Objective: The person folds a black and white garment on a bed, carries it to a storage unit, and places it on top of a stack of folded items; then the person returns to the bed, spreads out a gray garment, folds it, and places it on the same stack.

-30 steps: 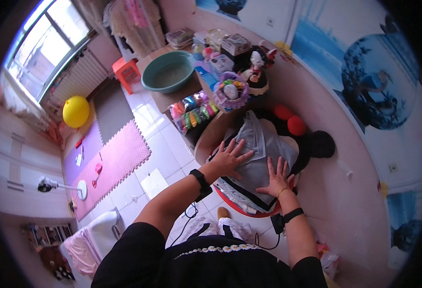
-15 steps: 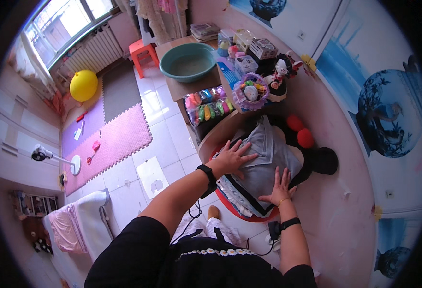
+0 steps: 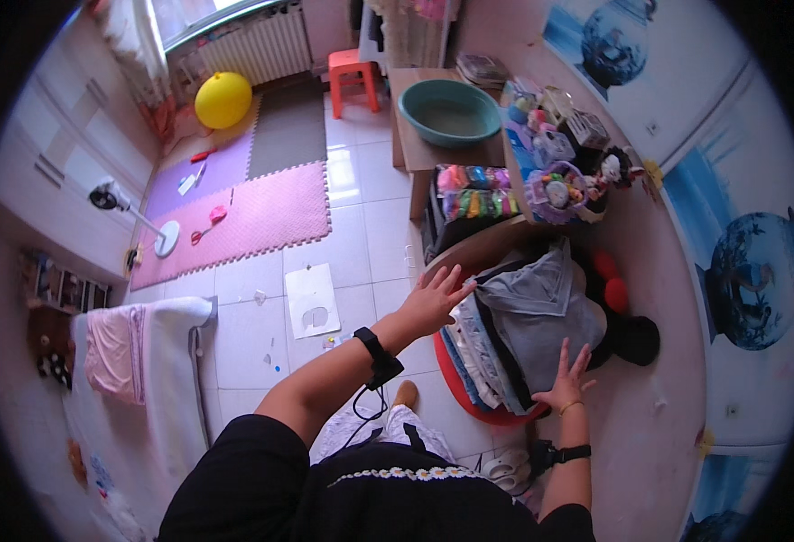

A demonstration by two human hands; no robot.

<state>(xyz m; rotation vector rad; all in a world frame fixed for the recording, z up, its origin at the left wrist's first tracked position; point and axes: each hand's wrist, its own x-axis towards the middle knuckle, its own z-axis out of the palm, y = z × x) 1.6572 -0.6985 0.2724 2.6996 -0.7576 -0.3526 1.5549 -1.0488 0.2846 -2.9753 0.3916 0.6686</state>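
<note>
A stack of folded clothes [image 3: 484, 354] sits in a round red container [image 3: 454, 363] to the right of centre, with a grey garment [image 3: 541, 303] at its right side. My left hand [image 3: 435, 300] is spread at the upper left edge of the stack and grips nothing. Near the lower right edge of the grey garment, my right hand [image 3: 566, 387] has its fingers stretched apart, also holding nothing. Whether either hand still touches the cloth is hard to tell. Black bands with cables ring both wrists.
Beyond the clothes stands a wooden desk [image 3: 403, 144] with a green basin [image 3: 449, 113] and packets of coloured clay-like pieces [image 3: 478, 191]. A black plush-like shape [image 3: 633, 340] lies against the right wall. Left are a white fan [image 3: 135, 217], pink foam mat [image 3: 261, 212] and white card [image 3: 312, 301].
Both hands have drawn back from the grey garment, the left to the stack's left edge and the right lower down. The view has shifted, so the room appears farther right.
</note>
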